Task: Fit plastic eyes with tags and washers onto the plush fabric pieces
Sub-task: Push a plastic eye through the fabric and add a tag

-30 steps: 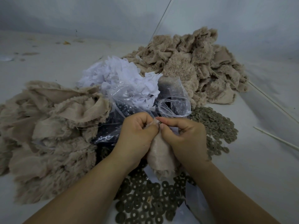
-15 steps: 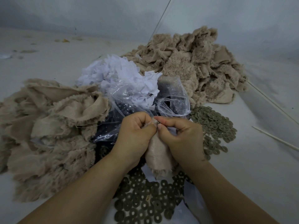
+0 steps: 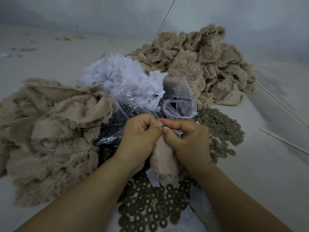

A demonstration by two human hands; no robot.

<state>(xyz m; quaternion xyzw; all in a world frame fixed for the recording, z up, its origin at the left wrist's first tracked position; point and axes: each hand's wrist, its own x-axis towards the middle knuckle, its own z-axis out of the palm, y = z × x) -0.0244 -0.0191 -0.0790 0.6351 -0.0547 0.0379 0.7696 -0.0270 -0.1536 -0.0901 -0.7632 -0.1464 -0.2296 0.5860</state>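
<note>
Between the two hands, at the near centre of the scene, a beige plush fabric piece (image 3: 161,158) is held upright, its long axis running from the fingertips at the far end down toward the person, its frayed lower edge hanging just above the near scatter of washers (image 3: 150,206). The top edge of the piece is bunched where both hands meet. The left hand (image 3: 139,136) is curled round the left side of the fabric, thumb pressed against the top fold. The right hand (image 3: 187,139) is curled round the right side, thumb and forefinger pinched together at the same top fold, where a small dark part is glimpsed; whether it is an eye post or a washer cannot be told. Both hands lie equally near the working point, touching it from opposite sides.

Judged from this, a fitting step is under way at the top of the piece, and any pressing would be directed across the fold, between the opposed thumbs.

Just beyond the hands a clear plastic bag (image 3: 177,101) of dark plastic eyes (image 3: 127,108) lies open, with white tags (image 3: 127,76) heaped on its far left. More washers (image 3: 220,126) are spread to the right. Plush piles lie at left (image 3: 50,131) and at far right (image 3: 200,61).
</note>
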